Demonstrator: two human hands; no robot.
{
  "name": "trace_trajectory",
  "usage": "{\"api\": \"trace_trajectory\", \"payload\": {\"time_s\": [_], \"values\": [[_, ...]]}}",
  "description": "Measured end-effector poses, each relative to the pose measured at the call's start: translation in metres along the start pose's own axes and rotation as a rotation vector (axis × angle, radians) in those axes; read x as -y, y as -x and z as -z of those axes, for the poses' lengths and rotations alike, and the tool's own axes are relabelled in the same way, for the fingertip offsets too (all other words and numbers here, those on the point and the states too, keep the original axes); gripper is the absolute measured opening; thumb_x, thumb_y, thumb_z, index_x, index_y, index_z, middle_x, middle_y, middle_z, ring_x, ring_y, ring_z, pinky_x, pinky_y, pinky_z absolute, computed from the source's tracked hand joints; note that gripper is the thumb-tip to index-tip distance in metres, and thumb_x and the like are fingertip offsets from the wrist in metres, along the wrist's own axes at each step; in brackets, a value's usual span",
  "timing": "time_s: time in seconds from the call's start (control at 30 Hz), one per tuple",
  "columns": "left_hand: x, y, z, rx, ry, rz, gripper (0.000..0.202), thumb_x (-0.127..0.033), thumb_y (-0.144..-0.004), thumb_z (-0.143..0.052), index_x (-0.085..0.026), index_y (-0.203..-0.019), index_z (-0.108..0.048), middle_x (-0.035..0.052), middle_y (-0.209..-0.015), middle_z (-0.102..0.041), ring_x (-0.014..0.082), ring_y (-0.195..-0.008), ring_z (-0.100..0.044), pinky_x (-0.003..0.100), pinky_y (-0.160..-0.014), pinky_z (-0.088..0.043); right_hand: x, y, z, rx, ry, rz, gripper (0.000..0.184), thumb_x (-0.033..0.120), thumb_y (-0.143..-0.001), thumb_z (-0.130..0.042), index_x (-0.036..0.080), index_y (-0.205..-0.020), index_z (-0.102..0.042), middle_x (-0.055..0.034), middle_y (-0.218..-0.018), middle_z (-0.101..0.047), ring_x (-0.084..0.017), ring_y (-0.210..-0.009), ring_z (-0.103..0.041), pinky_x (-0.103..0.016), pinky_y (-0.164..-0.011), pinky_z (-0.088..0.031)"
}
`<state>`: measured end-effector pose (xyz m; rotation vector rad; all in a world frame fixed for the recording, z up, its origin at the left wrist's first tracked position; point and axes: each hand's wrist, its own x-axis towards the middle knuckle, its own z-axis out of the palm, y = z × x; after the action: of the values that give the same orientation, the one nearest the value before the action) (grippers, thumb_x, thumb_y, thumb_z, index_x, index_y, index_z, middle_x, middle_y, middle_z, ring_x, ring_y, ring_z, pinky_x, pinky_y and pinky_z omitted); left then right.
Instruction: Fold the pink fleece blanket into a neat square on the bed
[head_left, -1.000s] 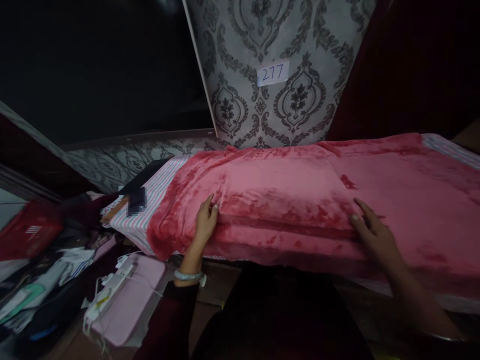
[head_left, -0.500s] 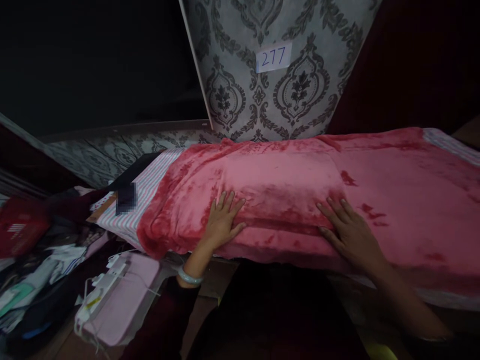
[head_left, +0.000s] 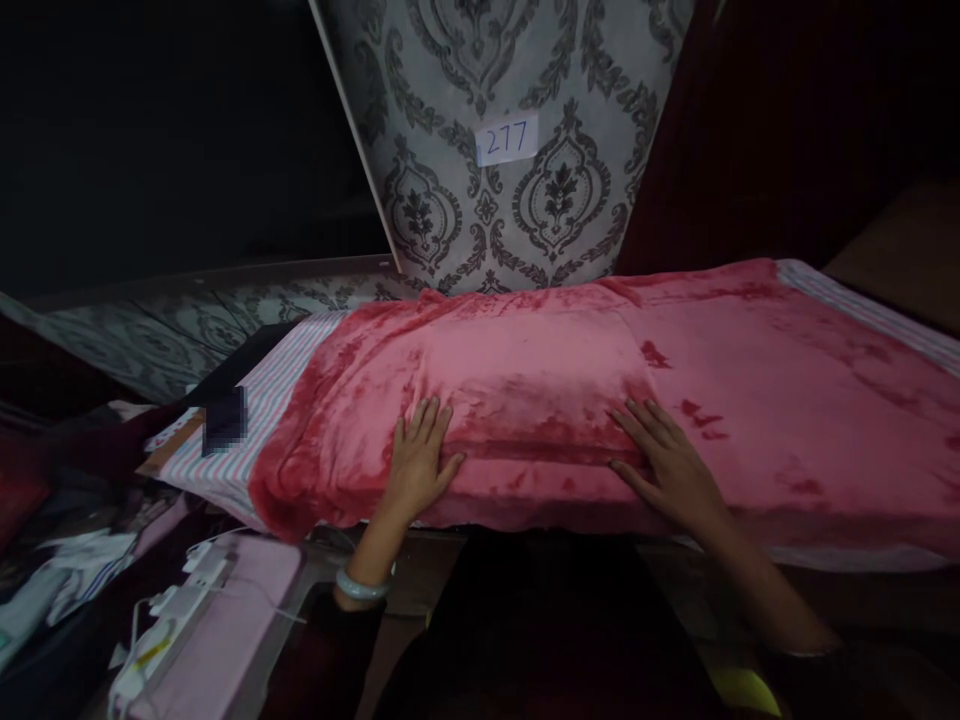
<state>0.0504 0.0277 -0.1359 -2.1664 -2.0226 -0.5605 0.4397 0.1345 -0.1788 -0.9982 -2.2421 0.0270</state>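
Note:
A pink-red plush blanket [head_left: 787, 400] covers a bed, with a raised bulge under it in the middle, the shape of a pillow [head_left: 532, 375]. My left hand [head_left: 420, 462] lies flat on the blanket at the bulge's near left corner, fingers spread and open. A pale bangle sits on that wrist [head_left: 361, 585]. My right hand [head_left: 667, 465] rests flat at the bulge's near right corner, fingers stretched out. Neither hand grips anything.
A striped sheet [head_left: 270, 400] shows at the bed's left end beside a dark flat object [head_left: 247, 360]. A damask-patterned panel with a "277" label [head_left: 508, 138] stands behind. A pink pad with white cables [head_left: 202, 630] and cluttered items [head_left: 52, 580] lie at the lower left.
Both hands went from touching the bulge's ends with fingertips to lying flat on the blanket closer together. The view has shifted, so the bed sits further left.

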Motion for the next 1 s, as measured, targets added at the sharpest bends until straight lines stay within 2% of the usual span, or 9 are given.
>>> {"api": "trace_trajectory", "payload": {"time_s": [0.2,0.27,0.33,0.4,0.5,0.6,0.73,0.87,1.0], "values": [[-0.006,0.030,-0.002,-0.153,-0.043,0.042,0.060,-0.035,-0.099,-0.051,-0.020,-0.157,-0.044,0.0162,-0.164,-0.042,0.0319,-0.157,-0.031,0.062,-0.127,-0.021,0.006,-0.007,0.014,-0.039,0.034,-0.051,0.058,0.053,-0.103,-0.043,0.032,-0.157,-0.046,-0.0097,-0.152,-0.056,-0.038,-0.147,-0.042,-0.071,-0.117,-0.030],[-0.012,0.037,-0.005,-0.236,-0.034,0.004,0.055,-0.033,-0.100,-0.050,-0.020,-0.153,-0.048,0.0159,-0.159,-0.049,0.0308,-0.154,-0.036,0.059,-0.126,-0.027,0.019,-0.027,0.018,-0.022,-0.033,-0.006,0.055,0.048,-0.106,-0.039,0.032,-0.158,-0.046,-0.0084,-0.153,-0.055,-0.035,-0.146,-0.044,-0.066,-0.119,-0.033],[-0.018,0.040,-0.008,-0.291,-0.021,-0.035,0.053,-0.031,-0.100,-0.051,-0.020,-0.151,-0.051,0.0155,-0.153,-0.056,0.0297,-0.150,-0.042,0.057,-0.125,-0.032,0.041,-0.056,0.015,0.072,-0.137,0.107,0.054,0.043,-0.107,-0.036,0.031,-0.159,-0.044,-0.0060,-0.158,-0.050,-0.030,-0.147,-0.044,-0.059,-0.120,-0.037],[-0.023,0.038,-0.012,-0.317,-0.019,-0.044,0.051,-0.031,-0.100,-0.052,-0.021,-0.150,-0.053,0.0157,-0.149,-0.059,0.0299,-0.147,-0.046,0.056,-0.123,-0.036,0.070,-0.090,0.005,0.197,-0.237,0.251,0.053,0.039,-0.108,-0.034,0.031,-0.160,-0.044,-0.0039,-0.161,-0.045,-0.027,-0.148,-0.043,-0.053,-0.122,-0.038],[-0.025,0.035,-0.017,-0.343,-0.036,-0.020,0.050,-0.031,-0.099,-0.054,-0.021,-0.147,-0.056,0.0165,-0.151,-0.057,0.0324,-0.148,-0.045,0.059,-0.122,-0.037,0.111,-0.136,-0.025,0.366,-0.363,0.485,0.054,0.033,-0.108,-0.032,0.024,-0.160,-0.045,-0.0058,-0.162,-0.043,-0.023,-0.151,-0.039,-0.049,-0.125,-0.033],[-0.024,0.035,-0.024,-0.353,-0.039,-0.021,0.050,-0.032,-0.098,-0.055,-0.021,-0.147,-0.057,0.0184,-0.155,-0.051,0.0343,-0.150,-0.041,0.060,-0.121,-0.038,0.134,-0.167,-0.063,0.491,-0.428,0.632,0.055,0.029,-0.107,-0.032,0.017,-0.159,-0.044,-0.0095,-0.163,-0.041,-0.021,-0.152,-0.036,-0.047,-0.127,-0.028],[-0.026,0.038,-0.037,-0.373,-0.069,0.000,0.052,-0.032,-0.097,-0.059,-0.026,-0.149,-0.056,0.0171,-0.160,-0.045,0.0365,-0.152,-0.036,0.061,-0.118,-0.041,0.135,-0.190,-0.099,0.620,-0.386,0.725,0.054,0.033,-0.108,-0.037,0.019,-0.160,-0.043,-0.0094,-0.164,-0.039,-0.022,-0.154,-0.031,-0.050,-0.128,-0.021],[-0.029,0.039,-0.044,-0.397,-0.077,0.027,0.050,-0.031,-0.094,-0.061,-0.031,-0.144,-0.060,0.0157,-0.157,-0.048,0.0371,-0.150,-0.039,0.063,-0.115,-0.042,0.126,-0.211,-0.111,0.695,-0.269,0.789,0.058,0.052,-0.107,-0.046,0.032,-0.161,-0.040,-0.0064,-0.167,-0.033,-0.028,-0.158,-0.021,-0.064,-0.126,-0.010],[-0.032,0.039,-0.041,-0.446,-0.041,0.020,0.046,-0.027,-0.092,-0.063,-0.028,-0.138,-0.065,0.0169,-0.152,-0.053,0.0368,-0.147,-0.040,0.061,-0.114,-0.041,0.118,-0.247,-0.123,0.694,-0.145,0.736,0.063,0.058,-0.107,-0.042,0.032,-0.164,-0.033,-0.0094,-0.170,-0.025,-0.033,-0.159,-0.014,-0.069,-0.122,-0.009]]}}
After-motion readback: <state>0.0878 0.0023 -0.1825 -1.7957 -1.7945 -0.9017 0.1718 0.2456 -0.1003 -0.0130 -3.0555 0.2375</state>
